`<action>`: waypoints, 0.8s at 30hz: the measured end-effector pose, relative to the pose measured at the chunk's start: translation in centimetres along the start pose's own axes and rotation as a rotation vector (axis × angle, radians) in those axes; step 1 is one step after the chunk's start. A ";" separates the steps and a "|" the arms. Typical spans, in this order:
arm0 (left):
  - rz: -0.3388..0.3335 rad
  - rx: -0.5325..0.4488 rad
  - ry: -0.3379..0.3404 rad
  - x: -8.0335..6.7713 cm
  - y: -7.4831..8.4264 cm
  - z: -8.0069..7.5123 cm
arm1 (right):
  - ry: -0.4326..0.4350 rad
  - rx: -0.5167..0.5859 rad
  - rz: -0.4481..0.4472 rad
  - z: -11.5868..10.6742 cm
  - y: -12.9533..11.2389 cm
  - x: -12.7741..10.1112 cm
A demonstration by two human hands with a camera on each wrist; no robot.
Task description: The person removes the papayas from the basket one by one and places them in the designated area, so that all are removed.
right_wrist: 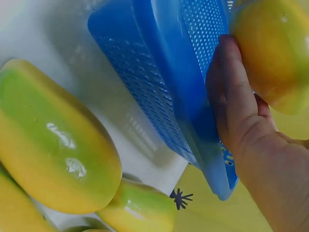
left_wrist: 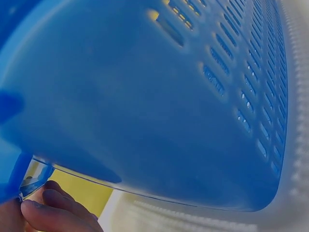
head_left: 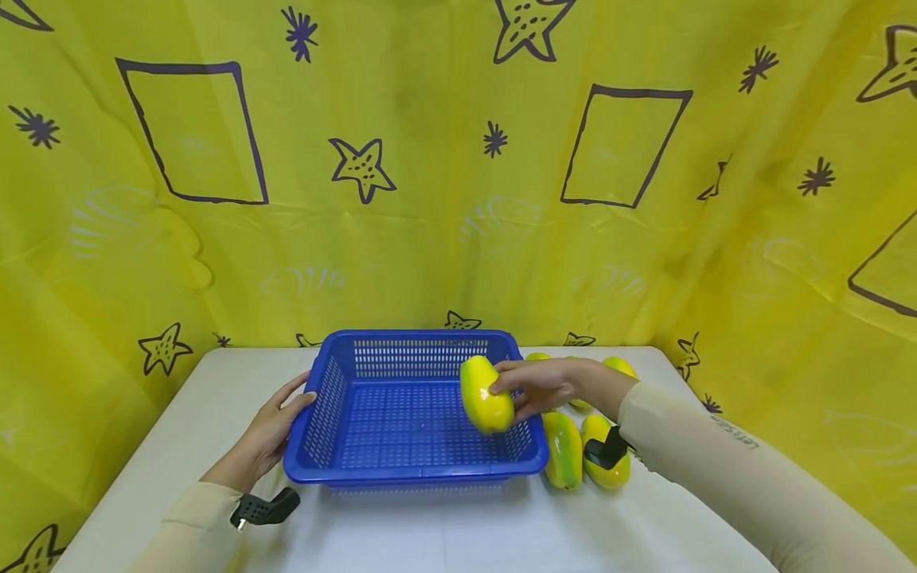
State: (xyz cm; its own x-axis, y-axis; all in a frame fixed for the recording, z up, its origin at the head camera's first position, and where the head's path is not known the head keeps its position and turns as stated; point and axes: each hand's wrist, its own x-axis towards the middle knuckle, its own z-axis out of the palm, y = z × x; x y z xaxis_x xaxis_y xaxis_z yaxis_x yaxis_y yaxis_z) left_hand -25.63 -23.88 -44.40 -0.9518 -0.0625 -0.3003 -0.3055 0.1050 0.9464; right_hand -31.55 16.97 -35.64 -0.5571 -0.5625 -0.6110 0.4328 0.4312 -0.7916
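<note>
A yellow mango (head_left: 486,395) is gripped by the right hand (head_left: 546,386), its fingers (right_wrist: 231,82) curled round the fruit, which is held above the right side of the blue basket (head_left: 401,471), just inside its right wall. The basket stands near the middle of the counter (head_left: 458,533), toward the front edge, and nothing is seen in it. It is steadied at its left rim by the left hand (head_left: 268,434), whose fingers (left_wrist: 53,212) rest fairly straight against the wall without closing round it. For the step to be done well, the mango is best lowered to the mesh floor before the grip is eased, and the left hand kept against the rim so that the light basket is not pushed along. More mangoes (head_left: 563,450) lie on the counter just beside the basket's right wall, toward the right edge, some touching one another; the right forearm passes over them, so they could be nudged. A yellow curtain (head_left: 430,199) with drawn stars hangs behind the counter.
</note>
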 end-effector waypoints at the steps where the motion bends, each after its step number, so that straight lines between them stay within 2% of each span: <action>1: 0.001 0.001 -0.001 0.0 0.0 0.0 | -0.001 0.003 -0.002 0.0 0.0 -0.2; 9: -0.002 0.009 0.002 0.0 0.0 -0.1 | 0.014 0.034 -0.012 -0.1 -0.1 -1.5; 24: -0.007 0.001 -0.005 -0.1 0.0 -0.1 | 0.028 -0.040 0.019 -1.3 0.2 -4.5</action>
State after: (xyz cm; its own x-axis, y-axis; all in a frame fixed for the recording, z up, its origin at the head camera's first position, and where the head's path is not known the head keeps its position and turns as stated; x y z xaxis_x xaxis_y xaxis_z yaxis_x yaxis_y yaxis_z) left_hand -25.58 -23.98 -44.35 -0.9497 -0.0582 -0.3078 -0.3124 0.1055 0.9441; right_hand -29.90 20.53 -33.03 -0.5691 -0.5340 -0.6253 0.4150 0.4699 -0.7791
